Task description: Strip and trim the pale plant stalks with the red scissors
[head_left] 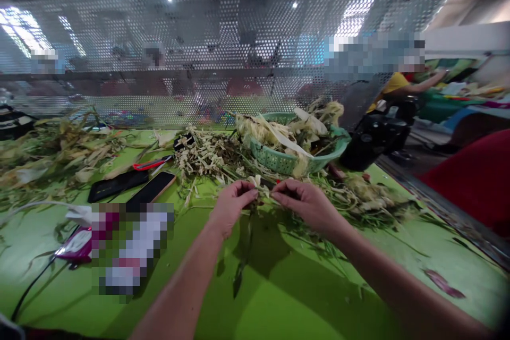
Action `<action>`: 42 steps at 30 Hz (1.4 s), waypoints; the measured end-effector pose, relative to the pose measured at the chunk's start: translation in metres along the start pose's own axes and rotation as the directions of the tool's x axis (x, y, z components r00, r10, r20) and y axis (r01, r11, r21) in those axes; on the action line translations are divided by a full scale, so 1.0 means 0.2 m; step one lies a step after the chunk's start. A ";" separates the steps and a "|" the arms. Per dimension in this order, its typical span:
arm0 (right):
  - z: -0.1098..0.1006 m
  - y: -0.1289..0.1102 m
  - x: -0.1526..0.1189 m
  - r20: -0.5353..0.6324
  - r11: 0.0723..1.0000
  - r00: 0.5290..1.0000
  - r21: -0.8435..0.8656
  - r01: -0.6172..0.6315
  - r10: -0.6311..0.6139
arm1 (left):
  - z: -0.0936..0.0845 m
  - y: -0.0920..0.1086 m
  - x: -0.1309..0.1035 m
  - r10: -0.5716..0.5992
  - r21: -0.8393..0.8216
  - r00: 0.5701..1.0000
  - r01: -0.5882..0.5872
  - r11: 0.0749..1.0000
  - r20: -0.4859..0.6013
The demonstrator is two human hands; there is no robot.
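Just below the middle of the head view, my left hand (pixel 235 202) pinches a small pale plant piece (pixel 261 186) with thumb and fingers pressed together. My right hand (pixel 300 199) comes in from the other side, its thumb and forefinger closed at the right end of the same piece. A dark thin stem (pixel 247 255) hangs or lies below my left fingertips. Behind my hands stands a green basket (pixel 274 160) filled with dry husks and fibres (pixel 287 135). To its left lies a pile of short pale plant pieces (pixel 209 156).
On the green table (pixel 191 271) at left are dry leaves (pixel 64 149), a red cutter (pixel 149 163), phones (pixel 153 188) and a purple packet (pixel 77 243). Green stems (pixel 382 207) spread at right. Behind are a perforated metal screen (pixel 239 26), a black object (pixel 374 135) and a person (pixel 396 85).
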State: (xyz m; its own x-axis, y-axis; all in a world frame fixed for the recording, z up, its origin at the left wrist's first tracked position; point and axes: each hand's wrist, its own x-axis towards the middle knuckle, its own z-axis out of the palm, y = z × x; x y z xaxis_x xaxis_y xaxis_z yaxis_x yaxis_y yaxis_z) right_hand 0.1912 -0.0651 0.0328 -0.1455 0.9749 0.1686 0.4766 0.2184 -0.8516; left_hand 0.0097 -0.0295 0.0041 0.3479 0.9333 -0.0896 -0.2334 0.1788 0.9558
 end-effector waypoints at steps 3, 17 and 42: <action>-0.05 -0.04 -0.01 0.048 0.992 0.999 -0.123 0.031 -0.025 | -0.01 0.00 0.01 0.001 -0.015 1.000 -0.001 1.000 -0.012; -0.43 -0.01 -0.13 0.026 0.837 0.997 -0.546 -0.045 0.070 | -0.04 0.05 0.01 0.104 0.043 0.989 -0.100 0.994 -0.106; -0.30 0.20 -0.11 -0.066 0.758 0.990 -0.650 0.050 -0.122 | -0.11 0.08 0.01 0.102 -0.005 0.982 -0.104 0.995 -0.156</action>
State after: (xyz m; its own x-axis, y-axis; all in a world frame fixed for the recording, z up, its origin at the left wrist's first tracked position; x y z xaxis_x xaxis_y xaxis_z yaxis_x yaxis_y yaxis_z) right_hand 0.2659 -0.0760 0.0249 -0.1454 0.9416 0.3036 0.9175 0.2431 -0.3147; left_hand -0.0130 -0.0191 0.0139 0.1759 0.9838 -0.0343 -0.2727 0.0822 0.9586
